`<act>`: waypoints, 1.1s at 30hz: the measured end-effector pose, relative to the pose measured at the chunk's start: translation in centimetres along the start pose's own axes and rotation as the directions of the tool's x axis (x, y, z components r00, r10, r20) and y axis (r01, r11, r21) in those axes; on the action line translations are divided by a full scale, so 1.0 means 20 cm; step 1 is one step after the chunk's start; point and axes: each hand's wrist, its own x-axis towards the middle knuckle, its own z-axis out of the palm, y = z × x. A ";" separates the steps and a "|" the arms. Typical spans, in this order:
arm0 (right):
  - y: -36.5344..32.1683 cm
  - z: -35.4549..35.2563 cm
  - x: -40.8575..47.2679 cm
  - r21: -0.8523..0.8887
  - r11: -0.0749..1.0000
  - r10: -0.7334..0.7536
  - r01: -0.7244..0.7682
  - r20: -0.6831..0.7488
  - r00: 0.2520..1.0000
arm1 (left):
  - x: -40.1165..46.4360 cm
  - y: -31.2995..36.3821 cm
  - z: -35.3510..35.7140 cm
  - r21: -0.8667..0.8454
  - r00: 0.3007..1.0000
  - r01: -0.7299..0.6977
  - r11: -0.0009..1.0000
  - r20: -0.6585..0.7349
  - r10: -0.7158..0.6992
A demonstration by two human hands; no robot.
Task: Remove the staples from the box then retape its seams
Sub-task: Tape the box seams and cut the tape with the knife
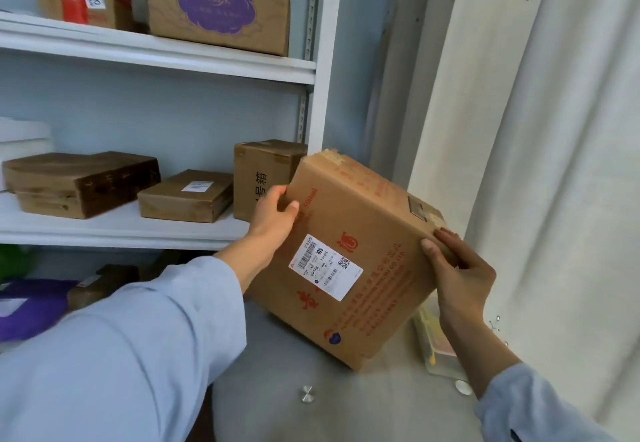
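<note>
Box (349, 254) is tilting on one lower corner over the grey surface (277, 355), just in front of the shelf's (138, 230) right end, held between both hands. Its front face is carrying a white label (325, 271) and red print. Left hand (277, 215) is gripping the upper left edge, thumb on the front, fingers curled behind. Right hand (457, 268) is clasping the right corner, fingers wrapping over the top edge. Smaller cartons (187, 196) are sitting on the shelf behind. A small metal piece (306, 394) is lying near the surface's front edge.
</note>
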 end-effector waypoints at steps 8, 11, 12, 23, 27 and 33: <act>0.30 -0.09 -0.11 0.062 0.975 0.218 -0.215 -0.040 0.975 | 0.04 0.29 0.26 0.474 0.933 -0.357 0.805 0.130 0.337; 0.40 -0.10 -0.14 0.038 0.959 0.278 -0.280 0.037 0.960 | -0.04 0.24 0.32 0.492 0.869 -0.473 0.731 0.125 0.479; 0.44 -0.10 -0.16 0.036 0.952 0.302 -0.305 0.068 0.951 | -0.06 0.22 0.34 0.497 0.840 -0.514 0.699 0.126 0.528; 0.73 -0.18 -0.19 -0.176 0.876 0.477 -0.449 0.177 0.861 | -0.17 0.14 0.67 0.580 0.726 -0.667 0.468 0.365 0.583; 0.77 -0.23 -0.14 -0.332 0.835 0.511 -0.439 0.175 0.841 | -0.18 0.14 0.74 0.596 0.720 -0.676 0.434 0.406 0.564; 0.79 -0.21 -0.13 -0.423 0.820 0.490 -0.386 0.169 0.855 | -0.02 0.00 0.44 0.638 0.819 -0.387 0.666 -0.094 0.566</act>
